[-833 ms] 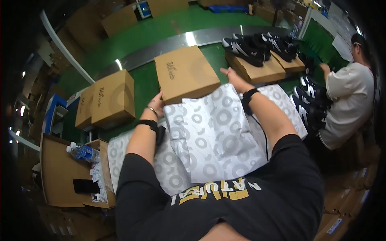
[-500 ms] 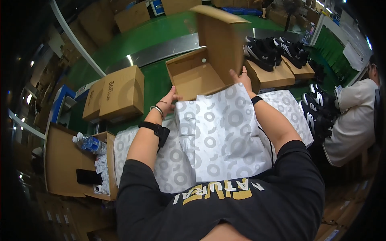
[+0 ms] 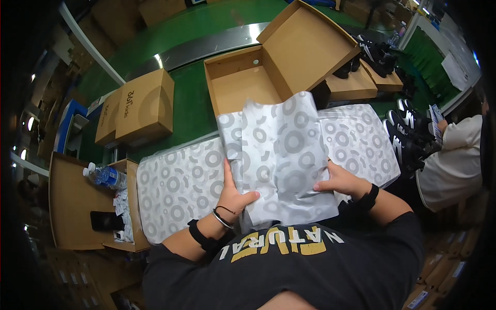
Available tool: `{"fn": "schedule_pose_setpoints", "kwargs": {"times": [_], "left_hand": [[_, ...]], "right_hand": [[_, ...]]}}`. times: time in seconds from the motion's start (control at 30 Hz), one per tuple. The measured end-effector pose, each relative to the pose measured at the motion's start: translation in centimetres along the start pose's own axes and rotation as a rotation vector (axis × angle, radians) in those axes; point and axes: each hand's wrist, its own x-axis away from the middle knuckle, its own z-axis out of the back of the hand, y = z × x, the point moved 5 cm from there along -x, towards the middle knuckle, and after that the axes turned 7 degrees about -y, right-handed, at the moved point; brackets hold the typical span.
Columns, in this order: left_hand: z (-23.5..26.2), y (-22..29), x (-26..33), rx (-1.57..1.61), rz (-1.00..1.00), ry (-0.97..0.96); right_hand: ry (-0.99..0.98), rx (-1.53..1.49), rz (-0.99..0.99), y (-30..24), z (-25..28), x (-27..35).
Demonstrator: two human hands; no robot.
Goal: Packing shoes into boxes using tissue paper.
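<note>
White wrapping paper (image 3: 281, 150) with a grey ring pattern lies in front of my body, its far edge curling up. My left hand (image 3: 232, 194) holds its left side, thumb on top and some fingers hidden. On the right side my right hand (image 3: 345, 180) grips the paper the same way, the fingers partly behind it. Just beyond the paper stands a brown cardboard shoe box (image 3: 240, 85), its hinged lid (image 3: 307, 46) tilted back to the right. The paper's far edge covers the near side of the box. No contents show in its visible part.
More patterned paper (image 3: 178, 186) spreads on both sides. Closed boxes (image 3: 147, 106) stand left. An open carton (image 3: 72, 206) holds bottles, a phone and small packets. Black shoes (image 3: 408, 137) and further boxes (image 3: 351, 87) are right, beside a co-worker's pale sleeve (image 3: 462, 135).
Both hands have left the shoe box and come back toward my body, onto the paper's sides. The box's raised lid has fallen further open to the right.
</note>
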Motion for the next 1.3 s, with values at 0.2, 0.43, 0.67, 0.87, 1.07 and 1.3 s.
{"fn": "schedule_pose_setpoints", "kwargs": {"times": [0.2,0.43,0.67,0.87,1.07,1.3], "left_hand": [[4.4,8.9,-7.5,0.161,-0.194,-0.125],[11.8,9.7,-25.3,0.333,0.026,-0.077],[9.9,1.5,-26.5,-1.695,0.124,-0.038],[22.5,7.4,-13.7,-1.511,-0.068,0.007],[46.3,3.0,8.4,-1.434,0.571,0.834],[48.5,-10.3,12.6,-1.345,0.720,0.561]], "right_hand": [[0.101,-0.146,0.203,-8.0,3.6,-5.3],[0.146,-0.200,-0.046,-9.1,14.8,-22.5],[0.256,1.288,-0.095,-6.3,6.6,-25.1],[-0.049,1.109,0.343,-7.8,2.4,-17.2],[0.024,1.260,0.077,-2.2,4.5,-12.5],[0.202,1.222,0.057,-1.9,3.8,-12.1]]}}
